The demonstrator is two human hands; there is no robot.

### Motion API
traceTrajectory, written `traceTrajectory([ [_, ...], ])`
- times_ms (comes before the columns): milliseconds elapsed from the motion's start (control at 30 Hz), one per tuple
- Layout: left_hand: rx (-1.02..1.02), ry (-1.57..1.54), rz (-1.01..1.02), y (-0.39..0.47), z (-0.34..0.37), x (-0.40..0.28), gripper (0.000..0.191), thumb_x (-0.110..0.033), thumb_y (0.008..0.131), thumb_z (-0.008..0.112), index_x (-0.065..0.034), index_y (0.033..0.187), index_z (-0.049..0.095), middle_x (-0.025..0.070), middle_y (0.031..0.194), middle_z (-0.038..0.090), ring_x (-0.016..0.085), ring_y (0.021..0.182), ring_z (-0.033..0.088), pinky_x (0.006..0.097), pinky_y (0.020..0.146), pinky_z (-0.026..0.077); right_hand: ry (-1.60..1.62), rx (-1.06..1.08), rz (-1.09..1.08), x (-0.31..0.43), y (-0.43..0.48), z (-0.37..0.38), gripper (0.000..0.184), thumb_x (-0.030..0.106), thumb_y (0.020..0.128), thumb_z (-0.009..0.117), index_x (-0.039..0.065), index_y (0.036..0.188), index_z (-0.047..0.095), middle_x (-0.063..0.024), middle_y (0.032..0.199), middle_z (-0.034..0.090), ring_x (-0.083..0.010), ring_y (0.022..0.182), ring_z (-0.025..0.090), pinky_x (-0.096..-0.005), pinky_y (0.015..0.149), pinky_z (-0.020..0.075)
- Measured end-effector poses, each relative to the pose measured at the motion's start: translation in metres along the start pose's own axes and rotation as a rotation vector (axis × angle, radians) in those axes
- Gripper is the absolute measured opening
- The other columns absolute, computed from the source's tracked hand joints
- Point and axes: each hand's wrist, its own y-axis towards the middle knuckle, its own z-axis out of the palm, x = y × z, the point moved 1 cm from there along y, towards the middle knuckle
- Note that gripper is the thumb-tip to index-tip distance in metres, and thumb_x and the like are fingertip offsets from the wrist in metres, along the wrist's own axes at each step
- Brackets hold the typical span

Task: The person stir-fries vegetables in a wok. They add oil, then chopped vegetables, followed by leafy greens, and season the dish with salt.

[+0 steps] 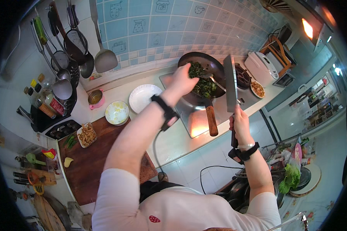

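Note:
My right hand grips a kitchen cleaver by its dark handle, its wide blade upright at the right of the wok. Over the left part of the wok is my left hand, its fingers at a heap of chopped leafy greens; whether they pinch any leaves I cannot tell. A metal utensil lies in the wok by the greens. The wok's wooden handle points towards me. Left of it, partly behind my left forearm, is a white plate.
A stained bowl and a pink pot stand left. A wooden cutting board bears a dish of brownish strips and green peppers. Right of the wok are a burner, a plate of shredded food and a white rice cooker.

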Motion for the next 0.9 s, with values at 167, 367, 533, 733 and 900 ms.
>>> traceTrajectory([
  [167,-0.053,-0.020,-0.076,-0.111,-0.115,0.010,0.050,-0.010,0.086,0.067,0.0051,0.130,0.049,0.0147,0.120,0.062,0.019,0.107,0.061,0.0310,0.085,0.053,0.178,0.223,-0.021,-0.020,-0.038,0.010,0.031,0.034,0.101,0.047,0.007,0.086,0.050,0.0001,0.055,0.046,-0.0091,0.042,0.044,-0.0238,0.040,0.0346],
  [367,-0.025,0.035,-0.554,-0.316,-0.220,-0.005,0.015,-0.010,0.091,0.063,0.0011,0.099,0.069,0.0058,0.090,0.070,0.011,0.083,0.064,0.0253,0.077,0.051,0.126,0.802,0.365,-0.057,-0.096,0.113,0.028,0.032,0.097,0.054,0.010,0.080,0.055,0.0010,0.064,0.054,-0.0082,0.049,0.051,-0.0213,0.041,0.0344],
  [533,-0.197,0.364,-0.967,-0.486,-0.278,-0.039,0.022,-0.023,0.084,0.069,-0.0019,0.081,0.067,0.0130,0.070,0.065,0.023,0.062,0.063,0.0333,0.059,0.047,-0.248,1.138,0.388,-0.103,-0.129,0.187,0.027,0.031,0.096,0.057,0.011,0.078,0.056,0.0031,0.064,0.056,-0.0052,0.051,0.052,-0.0184,0.040,0.0334],
  [733,-0.543,0.418,-1.271,-0.609,-0.290,-0.060,0.027,-0.027,0.085,0.070,-0.0007,0.080,0.066,0.0132,0.067,0.064,0.022,0.059,0.058,0.0317,0.057,0.046,-0.392,1.051,0.452,-0.134,-0.147,0.207,0.025,0.031,0.096,0.055,0.009,0.085,0.057,0.0025,0.063,0.054,-0.0066,0.049,0.052,-0.0197,0.037,0.0331],
  [900,-0.638,0.350,-1.261,-0.639,-0.247,-0.072,0.027,-0.026,0.085,0.070,0.0002,0.082,0.066,0.0144,0.073,0.065,0.023,0.063,0.061,0.0329,0.059,0.048,-0.504,1.090,0.316,-0.150,-0.145,0.226,0.028,0.031,0.097,0.055,0.006,0.086,0.054,0.0005,0.060,0.052,-0.0080,0.043,0.048,-0.0218,0.034,0.0333],
])
